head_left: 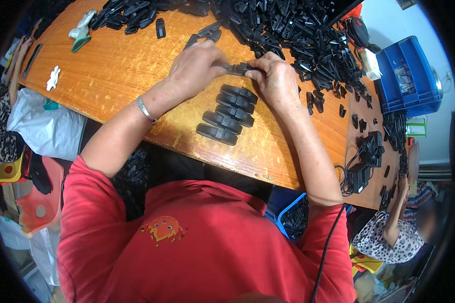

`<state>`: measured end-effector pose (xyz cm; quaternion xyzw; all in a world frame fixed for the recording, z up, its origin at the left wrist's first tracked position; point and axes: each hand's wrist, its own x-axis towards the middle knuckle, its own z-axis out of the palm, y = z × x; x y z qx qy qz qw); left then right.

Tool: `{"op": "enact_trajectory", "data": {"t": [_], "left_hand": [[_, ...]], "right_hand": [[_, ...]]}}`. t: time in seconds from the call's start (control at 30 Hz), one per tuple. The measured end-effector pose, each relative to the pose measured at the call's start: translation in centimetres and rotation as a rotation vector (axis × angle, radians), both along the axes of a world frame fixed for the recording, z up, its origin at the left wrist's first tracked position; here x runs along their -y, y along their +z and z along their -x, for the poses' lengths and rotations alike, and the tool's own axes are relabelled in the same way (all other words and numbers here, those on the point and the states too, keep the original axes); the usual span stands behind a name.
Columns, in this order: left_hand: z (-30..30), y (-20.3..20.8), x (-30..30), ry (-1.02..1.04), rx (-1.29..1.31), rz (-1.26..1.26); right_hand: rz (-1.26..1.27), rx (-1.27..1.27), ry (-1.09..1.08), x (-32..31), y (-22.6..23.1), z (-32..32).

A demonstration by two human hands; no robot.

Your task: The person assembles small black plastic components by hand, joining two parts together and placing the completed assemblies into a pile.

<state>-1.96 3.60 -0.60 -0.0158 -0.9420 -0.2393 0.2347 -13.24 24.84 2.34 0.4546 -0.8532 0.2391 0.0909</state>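
My left hand (199, 64) and my right hand (277, 78) meet over the wooden table, fingers pinched on the two ends of a black plastic clip-like part (237, 69). Fingertips cover parts of both its ends. Just beyond my left hand lies another black part (210, 33), not in my grip. Closer to my body, several matching black parts (226, 115) rest side by side in a slanting row. A big heap of loose black pieces (283, 28) spreads past my right hand.
A blue divided bin (407, 76) stands at the right. A black boxy device with cables (359, 178) sits near the right edge. On the left lie a pale glove (82, 29) and a white scrap (53, 78). Other people work at both sides.
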Motion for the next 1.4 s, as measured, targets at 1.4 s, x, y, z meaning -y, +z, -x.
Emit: {"op": "enact_trajectory", "data": {"t": [1.4], "left_hand": [[1.3,0.6,0.2,-0.1,-0.074,0.007]], "right_hand": [[-0.1,-0.017,-0.029,-1.2,-0.4,-1.0]]}}
